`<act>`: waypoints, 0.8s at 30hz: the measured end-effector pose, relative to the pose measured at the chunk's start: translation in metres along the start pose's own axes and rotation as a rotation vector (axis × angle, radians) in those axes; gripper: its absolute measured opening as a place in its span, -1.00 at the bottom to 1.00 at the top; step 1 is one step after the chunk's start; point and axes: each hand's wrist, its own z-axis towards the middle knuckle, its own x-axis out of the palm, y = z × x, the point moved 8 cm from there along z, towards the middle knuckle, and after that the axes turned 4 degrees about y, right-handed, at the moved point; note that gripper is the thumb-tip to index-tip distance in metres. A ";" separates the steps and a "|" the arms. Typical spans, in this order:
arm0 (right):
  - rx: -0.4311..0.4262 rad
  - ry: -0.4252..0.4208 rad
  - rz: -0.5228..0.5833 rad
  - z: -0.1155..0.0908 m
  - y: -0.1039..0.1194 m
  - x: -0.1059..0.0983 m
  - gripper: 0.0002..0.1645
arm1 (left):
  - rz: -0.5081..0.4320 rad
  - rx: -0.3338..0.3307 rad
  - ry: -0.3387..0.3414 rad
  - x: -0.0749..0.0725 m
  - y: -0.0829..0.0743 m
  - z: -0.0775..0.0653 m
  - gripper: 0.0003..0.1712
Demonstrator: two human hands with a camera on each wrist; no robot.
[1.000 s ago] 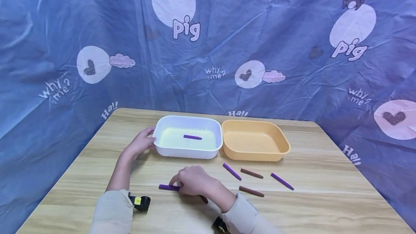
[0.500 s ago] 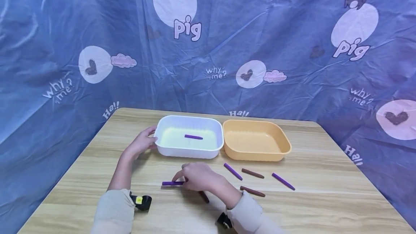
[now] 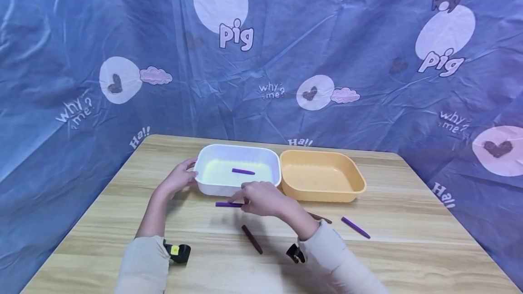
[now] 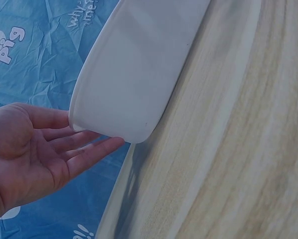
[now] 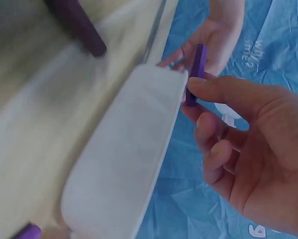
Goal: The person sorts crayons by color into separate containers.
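Observation:
My right hand [image 3: 263,198] pinches a purple crayon [image 3: 229,204] between thumb and fingertips, just in front of the white bin [image 3: 216,189]. In the right wrist view this crayon [image 5: 199,62] overlaps the bin's rim. My left hand [image 3: 178,178] touches the bin's left end with fairly straight fingers; in the left wrist view the thumb lies at the rim and the fingers [image 4: 96,152] reach along the end wall. Another purple crayon [image 3: 243,171] lies inside the white bin. On the table in front, a brown crayon [image 3: 252,239] lies slanted.
An orange bin [image 3: 323,196] stands right beside the white one. A brown crayon [image 3: 323,218] and a purple crayon [image 3: 355,227] lie on the wooden table [image 3: 408,239] at right. My right forearm hides other crayons there. A blue printed cloth [image 3: 261,117] hangs behind.
My right hand has lifted the purple crayon and carried it forward and right, up to the white bin's front. The brown crayon beneath is uncovered. My left hand stays at the bin.

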 end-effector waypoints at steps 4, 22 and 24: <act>-0.006 -0.025 -0.017 0.000 -0.006 -0.012 -0.59 | -0.005 -0.003 0.000 0.000 0.000 0.000 -0.38; 0.040 -0.128 -0.060 0.019 -0.048 -0.047 -0.63 | 0.005 -0.010 -0.004 0.000 0.002 0.001 -0.37; 0.049 -0.125 -0.060 0.023 -0.053 -0.047 -0.63 | -0.003 -0.013 -0.007 -0.001 0.003 0.001 -0.37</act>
